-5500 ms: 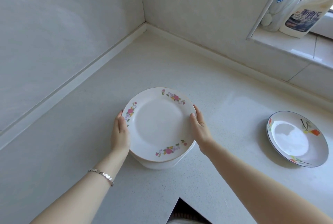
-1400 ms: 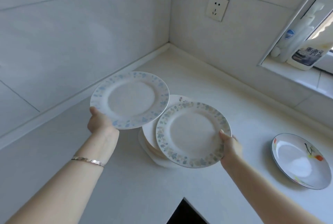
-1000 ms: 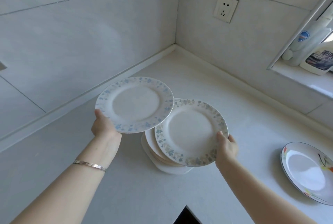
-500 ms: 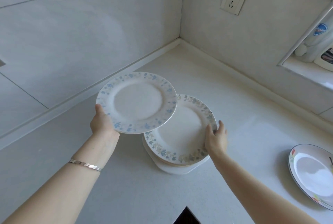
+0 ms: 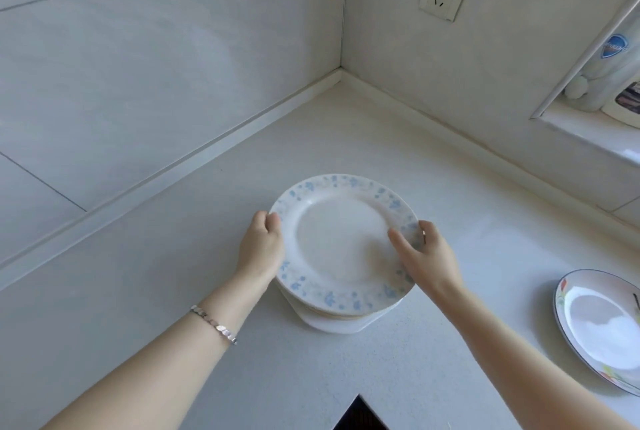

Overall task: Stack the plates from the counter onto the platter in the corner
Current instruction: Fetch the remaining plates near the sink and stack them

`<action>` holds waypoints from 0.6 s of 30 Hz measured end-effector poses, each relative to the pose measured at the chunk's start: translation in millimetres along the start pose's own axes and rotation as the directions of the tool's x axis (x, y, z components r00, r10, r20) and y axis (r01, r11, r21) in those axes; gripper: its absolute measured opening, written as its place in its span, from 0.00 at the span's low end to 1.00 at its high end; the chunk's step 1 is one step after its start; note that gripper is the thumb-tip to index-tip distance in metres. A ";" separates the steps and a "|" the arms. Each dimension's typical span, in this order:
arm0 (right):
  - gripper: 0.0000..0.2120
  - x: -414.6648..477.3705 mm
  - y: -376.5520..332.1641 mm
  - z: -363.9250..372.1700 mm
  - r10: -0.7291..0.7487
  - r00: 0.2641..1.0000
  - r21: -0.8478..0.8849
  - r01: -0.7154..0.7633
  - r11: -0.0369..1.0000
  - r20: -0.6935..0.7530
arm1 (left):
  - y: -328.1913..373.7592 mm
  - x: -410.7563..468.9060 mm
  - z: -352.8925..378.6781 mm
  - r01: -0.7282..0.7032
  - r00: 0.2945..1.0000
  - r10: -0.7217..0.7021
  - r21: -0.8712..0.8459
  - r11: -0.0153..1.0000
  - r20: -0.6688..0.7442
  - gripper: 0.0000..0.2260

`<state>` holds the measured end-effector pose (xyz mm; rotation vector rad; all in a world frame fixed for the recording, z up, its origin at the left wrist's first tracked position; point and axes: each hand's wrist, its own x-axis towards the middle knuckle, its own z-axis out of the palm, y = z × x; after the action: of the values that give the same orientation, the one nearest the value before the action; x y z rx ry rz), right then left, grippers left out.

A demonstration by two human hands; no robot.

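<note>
Glossy glazed plate point(image 5: 341, 239); matt speckled counter point(image 5: 173, 274); metal bracelet point(image 5: 214, 324).

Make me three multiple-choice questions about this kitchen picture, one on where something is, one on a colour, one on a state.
1. Where is the lone plate?
A. right of the stack
B. on the sill
C. in the corner

2. What colour is the top plate's rim pattern?
A. red
B. blue
C. black

3. What are the hands doing?
A. hanging free
B. both on the top plate's rim
C. only one touching

Key: 1 A, it lies alone at the right edge. 2 B, blue flecks ring it. 3 B, left hand and right hand each have a grip on an edge.
</note>
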<state>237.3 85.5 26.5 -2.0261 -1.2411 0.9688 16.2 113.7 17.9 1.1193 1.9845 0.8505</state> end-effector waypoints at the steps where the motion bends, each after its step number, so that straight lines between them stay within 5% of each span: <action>1: 0.20 -0.2 6.5 0.3 0.004 1.000 -0.035 -0.004 0.999 -0.001 | -1.2 -1.4 0.8 -0.029 0.999 0.024 0.125 0.992 0.043 0.14; 6: 0.22 0.0 19.5 1.5 0.021 1.000 -0.127 -0.019 0.992 0.013 | -5.1 4.2 0.5 -0.194 0.975 0.096 0.553 0.810 0.201 0.15; 18: 0.26 8.2 16.5 -0.1 0.009 0.998 -0.320 0.010 0.947 0.058 | 1.6 19.7 -0.7 -0.353 0.935 0.153 0.796 0.492 0.320 0.20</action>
<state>248.1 86.2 11.7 -2.2548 -1.5138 0.8765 8.7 131.7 14.7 1.9987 2.0868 -0.2364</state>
